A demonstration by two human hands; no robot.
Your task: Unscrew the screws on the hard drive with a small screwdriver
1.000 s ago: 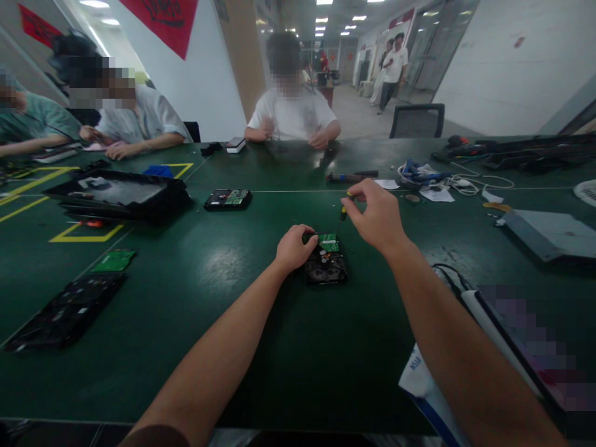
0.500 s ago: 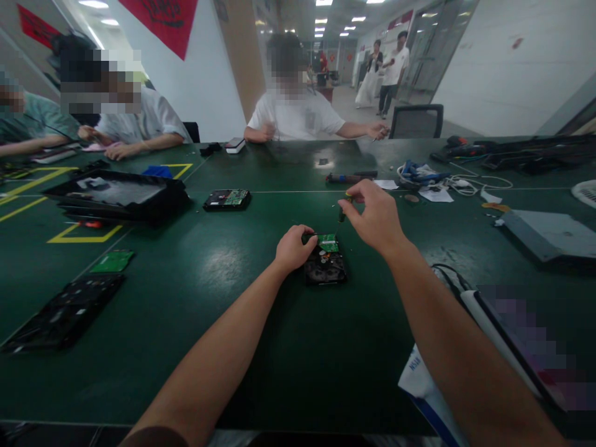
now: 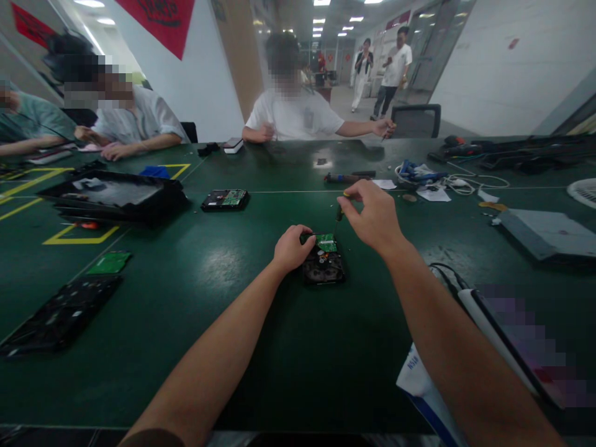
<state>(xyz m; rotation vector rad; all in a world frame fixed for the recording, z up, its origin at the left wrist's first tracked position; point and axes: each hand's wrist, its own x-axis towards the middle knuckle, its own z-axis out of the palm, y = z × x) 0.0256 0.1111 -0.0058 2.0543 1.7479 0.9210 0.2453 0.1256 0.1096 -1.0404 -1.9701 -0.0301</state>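
Observation:
A black hard drive (image 3: 323,269) with a green circuit board (image 3: 326,243) at its far end lies flat on the table in front of me. My left hand (image 3: 294,248) grips its far left side, the thumb reaching over toward the board. Above the drive's far right corner, my right hand (image 3: 370,214) pinches a small screwdriver (image 3: 339,213) by its dark and yellow handle. The thin shaft points down to the board's right edge; whether the tip sits in a screw is too small to tell.
A second hard drive (image 3: 225,199) lies further back. At left are a black tray (image 3: 112,192), a loose circuit board (image 3: 109,262) and a black panel (image 3: 60,310). A grey metal case (image 3: 547,236) and cables (image 3: 479,181) lie at right. Across the table sits a person (image 3: 293,115).
Both hands keep nearly the same place, with the screwdriver still at the drive's far right corner. In the background two people have shifted while walking; the view has moved slightly.

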